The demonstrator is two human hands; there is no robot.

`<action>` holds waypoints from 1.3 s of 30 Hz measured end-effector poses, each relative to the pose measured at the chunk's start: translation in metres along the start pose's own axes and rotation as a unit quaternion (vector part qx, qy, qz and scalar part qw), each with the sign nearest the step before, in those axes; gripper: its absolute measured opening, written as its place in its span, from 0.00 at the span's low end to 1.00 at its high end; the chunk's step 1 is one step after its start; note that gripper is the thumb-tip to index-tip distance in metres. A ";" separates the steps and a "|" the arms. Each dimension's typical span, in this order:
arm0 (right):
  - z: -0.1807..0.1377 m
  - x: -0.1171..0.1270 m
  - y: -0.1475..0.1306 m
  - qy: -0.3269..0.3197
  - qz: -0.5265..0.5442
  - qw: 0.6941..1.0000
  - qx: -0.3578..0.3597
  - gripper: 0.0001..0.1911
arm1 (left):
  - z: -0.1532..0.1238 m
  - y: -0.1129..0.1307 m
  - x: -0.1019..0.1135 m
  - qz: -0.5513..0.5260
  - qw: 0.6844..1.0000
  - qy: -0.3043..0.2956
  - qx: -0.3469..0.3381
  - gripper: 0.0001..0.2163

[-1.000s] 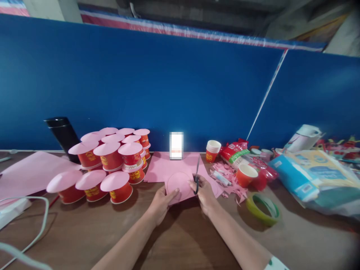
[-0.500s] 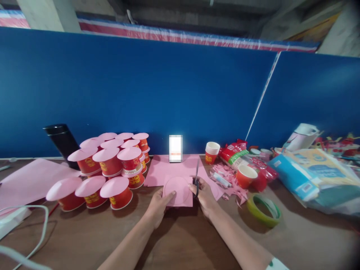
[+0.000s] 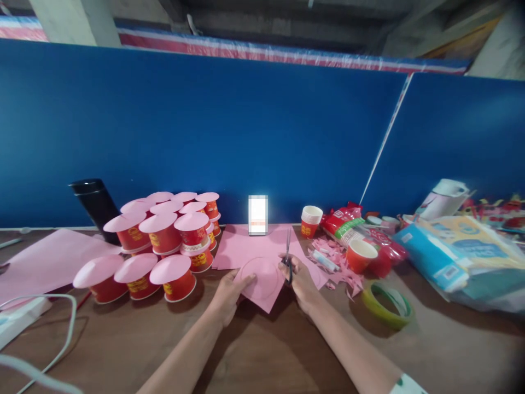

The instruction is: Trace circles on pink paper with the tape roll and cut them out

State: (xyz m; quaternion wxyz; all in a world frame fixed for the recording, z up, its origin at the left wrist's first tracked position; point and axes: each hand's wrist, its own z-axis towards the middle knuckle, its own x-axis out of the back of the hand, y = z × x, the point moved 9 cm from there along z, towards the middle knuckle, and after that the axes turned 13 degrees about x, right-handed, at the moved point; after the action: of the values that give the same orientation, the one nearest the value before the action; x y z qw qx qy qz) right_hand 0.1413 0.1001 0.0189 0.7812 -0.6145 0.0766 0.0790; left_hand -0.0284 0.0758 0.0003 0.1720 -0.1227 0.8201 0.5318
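My left hand (image 3: 231,294) pinches the left side of a small pink paper square (image 3: 262,282) with a circle drawn on it, held just above the brown table (image 3: 262,350). My right hand (image 3: 301,280) is closed on the handles of black scissors (image 3: 287,253), whose blades point up and away at the paper's right edge. A larger pink sheet (image 3: 246,246) lies flat behind the square. Left of my hands stand several red paper cups (image 3: 172,241), upside down and capped with pink paper discs.
A black flask (image 3: 95,208) stands behind the cups against the blue partition (image 3: 246,137). A phone (image 3: 258,215) leans upright at the back. To the right lie stacked cups (image 3: 310,220), pink scraps (image 3: 334,260), a tape roll (image 3: 388,305) and packages (image 3: 459,251). A white cable (image 3: 45,339) loops at left.
The pink square has turned in my left hand so a corner now points toward me. The scissors have stayed at its right edge.
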 end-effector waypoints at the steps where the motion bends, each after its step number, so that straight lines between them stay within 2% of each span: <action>1: 0.000 -0.001 -0.001 -0.006 0.000 1.000 0.001 0.23 | 0.000 -0.001 -0.001 0.013 1.000 -0.004 0.002 0.20; 9: -0.006 -0.015 -0.003 -0.075 -0.012 0.997 0.008 0.23 | -0.002 0.005 0.007 0.046 0.997 0.047 -0.028 0.26; 14: -0.011 -0.022 0.002 -0.101 -0.022 0.995 -0.007 0.21 | -0.002 0.009 0.006 -0.011 0.998 0.017 -0.065 0.24; 16: -0.013 -0.026 0.003 -0.118 -0.023 0.993 -0.007 0.20 | -0.001 0.008 0.008 -0.021 0.997 0.023 -0.067 0.22; 21: -0.017 -0.035 -0.002 -0.160 -0.032 0.986 0.032 0.15 | 0.001 0.006 0.009 -0.005 0.997 0.019 -0.079 0.21; 25: -0.017 -0.036 -0.002 -0.164 -0.041 0.985 0.036 0.15 | 0.003 0.002 0.007 0.016 0.997 0.014 -0.071 0.19; 28: -0.016 -0.034 -0.001 -0.148 -0.039 0.988 0.026 0.16 | 0.004 0.001 0.007 0.015 0.997 0.020 -0.076 0.18; 33: -0.006 -0.009 0.000 -0.025 -0.013 1.000 -0.002 0.24 | 0.001 0.000 0.009 0.019 0.996 0.053 -0.062 0.17; 35: 0.000 0.003 -0.001 0.021 0.009 1.000 0.003 0.24 | -0.007 -0.002 -0.002 0.053 0.998 0.011 -0.042 0.15; 37: 0.006 0.012 -0.003 0.052 0.022 0.998 0.013 0.24 | -0.020 -0.008 -0.026 0.102 0.988 -0.112 0.009 0.15; 39: 0.009 0.018 -0.003 0.070 0.025 0.997 0.019 0.22 | -0.042 -0.021 -0.050 0.178 0.950 -0.244 0.085 0.15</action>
State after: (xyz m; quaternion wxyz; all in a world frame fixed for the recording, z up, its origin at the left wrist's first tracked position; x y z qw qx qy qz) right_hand 0.1596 0.1090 0.0200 0.7830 -0.6017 0.1480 0.0543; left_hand 0.0191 0.0300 0.0194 0.2786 0.1740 0.8038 0.4960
